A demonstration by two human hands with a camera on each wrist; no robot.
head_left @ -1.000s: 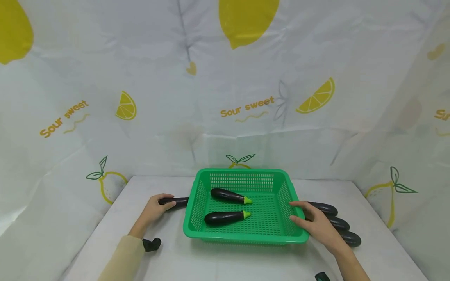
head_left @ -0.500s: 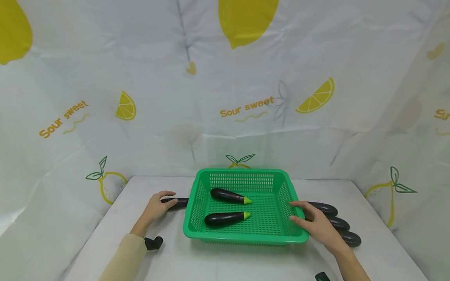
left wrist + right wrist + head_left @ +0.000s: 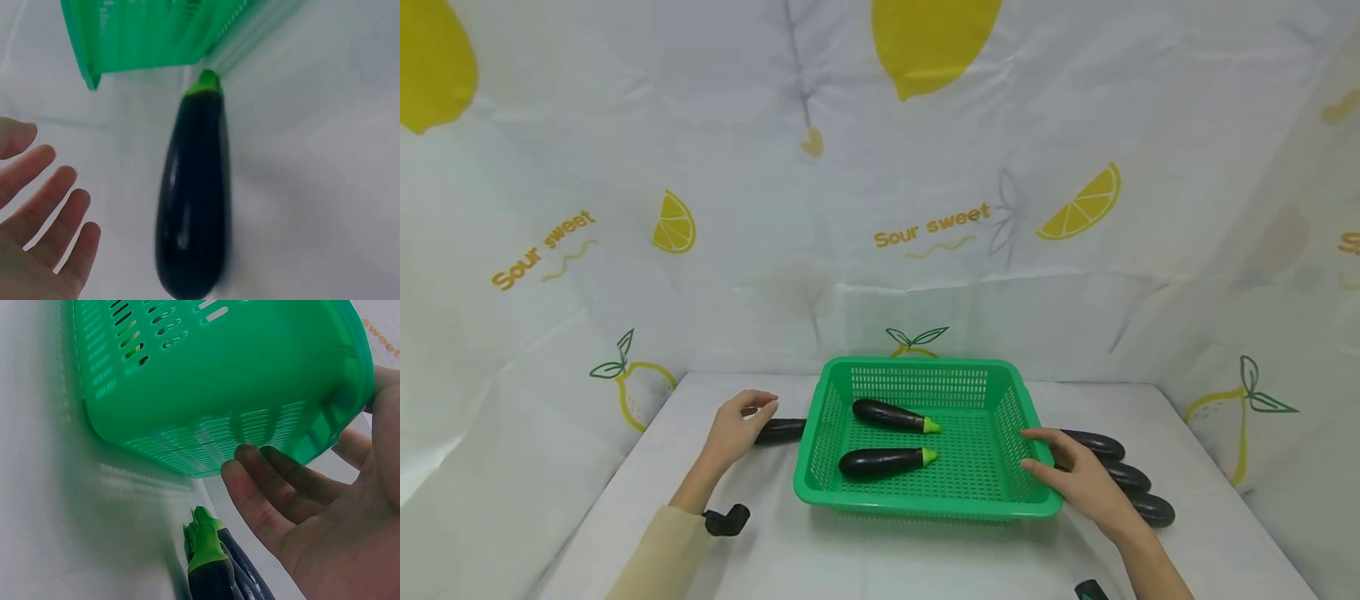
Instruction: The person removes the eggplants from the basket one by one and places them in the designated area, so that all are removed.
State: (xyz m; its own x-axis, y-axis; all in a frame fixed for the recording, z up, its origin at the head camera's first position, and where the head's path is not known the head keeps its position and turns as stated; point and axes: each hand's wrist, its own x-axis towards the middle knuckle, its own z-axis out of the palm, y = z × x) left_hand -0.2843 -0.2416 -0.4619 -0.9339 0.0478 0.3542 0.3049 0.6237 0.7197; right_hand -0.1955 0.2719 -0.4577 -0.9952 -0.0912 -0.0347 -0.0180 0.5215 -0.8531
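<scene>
A glossy dark eggplant (image 3: 781,431) lies on the table left of the green plastic basket (image 3: 925,508), its green stem end at the basket's side in the left wrist view. My left hand (image 3: 737,425) is just over its blunt end, and in the left wrist view the fingers (image 3: 62,219) are spread apart from the eggplant. My right hand (image 3: 1078,479) grips the basket's right rim, with several fingers against the outer wall in the right wrist view. Inside the basket lie two eggplants, one farther back (image 3: 887,415) and one nearer (image 3: 880,462), stems pointing right.
On the table to the right of the basket, three more eggplants (image 3: 1150,509) lie side by side, partly behind my right hand. A white sheet (image 3: 760,325) printed with lemons hangs behind the table. Black wrist devices (image 3: 727,520) show at both wrists.
My left hand has let go of the eggplant beside the basket and lifted slightly off it. My right hand keeps its place on the basket rim. The head view has shifted slightly.
</scene>
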